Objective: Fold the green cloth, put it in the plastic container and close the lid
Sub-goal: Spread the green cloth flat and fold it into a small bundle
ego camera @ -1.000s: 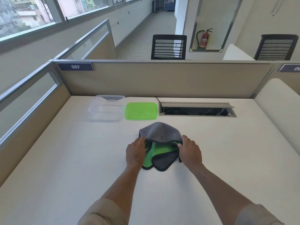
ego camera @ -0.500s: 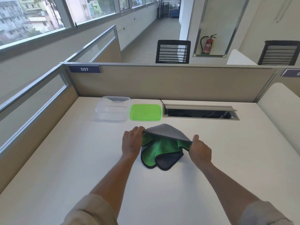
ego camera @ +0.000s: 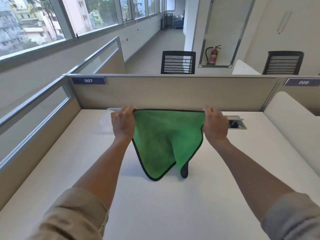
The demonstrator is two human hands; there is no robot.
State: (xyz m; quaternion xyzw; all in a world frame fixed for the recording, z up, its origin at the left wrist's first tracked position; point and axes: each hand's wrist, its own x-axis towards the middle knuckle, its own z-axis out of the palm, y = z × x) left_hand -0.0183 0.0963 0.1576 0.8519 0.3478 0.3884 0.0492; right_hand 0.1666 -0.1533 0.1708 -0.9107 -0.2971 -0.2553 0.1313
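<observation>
The green cloth (ego camera: 164, 141), grey on its back and edged in black, hangs spread in the air above the desk. My left hand (ego camera: 123, 123) pinches its top left corner and my right hand (ego camera: 215, 125) pinches its top right corner. The lower corners droop close to the desk top. Only a corner of the clear plastic container (ego camera: 106, 120) shows behind my left hand. The cloth hides the green lid.
A white desk (ego camera: 173, 205) is walled by beige partitions at the back (ego camera: 173, 92) and the left. An open cable slot (ego camera: 236, 122) sits in the desk behind my right hand. A white rounded divider (ego camera: 294, 122) stands at the right.
Both hands have lifted the cloth off the desk and pulled its top edge taut, so it now hangs open with the green side toward me. The view tilted upward.
</observation>
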